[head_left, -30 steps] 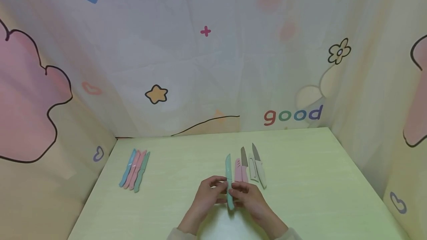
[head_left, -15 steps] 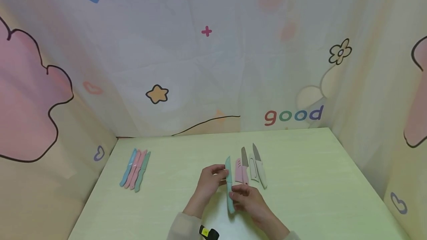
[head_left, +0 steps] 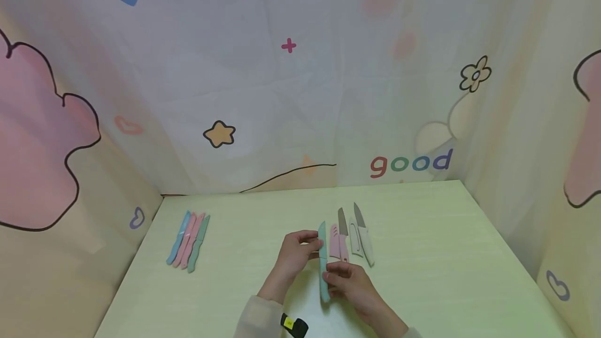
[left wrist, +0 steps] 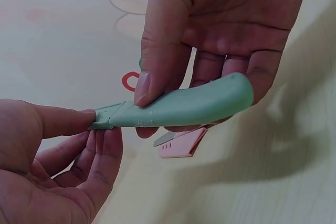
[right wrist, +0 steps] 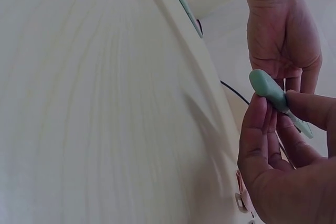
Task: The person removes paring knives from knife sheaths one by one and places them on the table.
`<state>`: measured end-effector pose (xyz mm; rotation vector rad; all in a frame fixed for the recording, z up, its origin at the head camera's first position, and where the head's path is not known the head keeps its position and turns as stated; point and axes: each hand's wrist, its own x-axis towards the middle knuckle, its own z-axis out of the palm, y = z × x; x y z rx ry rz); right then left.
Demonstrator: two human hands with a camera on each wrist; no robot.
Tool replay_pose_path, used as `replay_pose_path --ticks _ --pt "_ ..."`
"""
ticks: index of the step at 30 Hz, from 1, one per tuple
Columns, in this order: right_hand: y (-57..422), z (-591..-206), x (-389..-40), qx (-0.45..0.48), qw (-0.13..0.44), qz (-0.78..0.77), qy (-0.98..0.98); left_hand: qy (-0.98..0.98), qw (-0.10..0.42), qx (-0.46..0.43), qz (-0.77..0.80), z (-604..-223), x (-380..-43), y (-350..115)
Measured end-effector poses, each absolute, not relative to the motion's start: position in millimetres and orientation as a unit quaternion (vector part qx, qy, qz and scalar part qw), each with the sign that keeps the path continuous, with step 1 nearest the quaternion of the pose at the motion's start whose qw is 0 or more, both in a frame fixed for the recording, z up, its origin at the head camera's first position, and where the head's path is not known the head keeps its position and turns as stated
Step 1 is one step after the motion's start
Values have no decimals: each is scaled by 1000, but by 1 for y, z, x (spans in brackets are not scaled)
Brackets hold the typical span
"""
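Observation:
A mint green knife (head_left: pixel 324 280) with its sheath (left wrist: pixel 107 114) over the blade is held above the table, its handle end toward me. My left hand (head_left: pixel 295 254) pinches the sheath between thumb and fingers. My right hand (head_left: pixel 351 286) grips the handle (left wrist: pixel 194 102), thumb on top near the joint. In the left wrist view sheath and handle meet at a slanted seam; the blade is hidden. Just beyond the hands lie a pink knife (head_left: pixel 344 244) with its bare blade showing, a pink slotted sheath (head_left: pixel 334 244), a white sheath (head_left: pixel 355 239) and a white-handled knife (head_left: pixel 365 241).
At the left of the table (head_left: pixel 244 275) several knives lie side by side: a blue knife (head_left: pixel 178 239), two pink knives (head_left: pixel 191 241) and a green knife (head_left: pixel 199 244). A printed curtain (head_left: pixel 281 93) hangs behind and at both sides.
My left hand has moved forward from the middle of the green knife to its sheath. The knife has shifted slightly toward me, still held by the right hand on the handle.

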<state>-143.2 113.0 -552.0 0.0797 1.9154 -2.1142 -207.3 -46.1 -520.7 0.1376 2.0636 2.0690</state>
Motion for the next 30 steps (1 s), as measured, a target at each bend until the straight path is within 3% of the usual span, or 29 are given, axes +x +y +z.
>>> replay_pose_path --ticks 30 --pt "116 -543 -141 24 152 -723 673 704 123 40 699 -524 -213 -49"
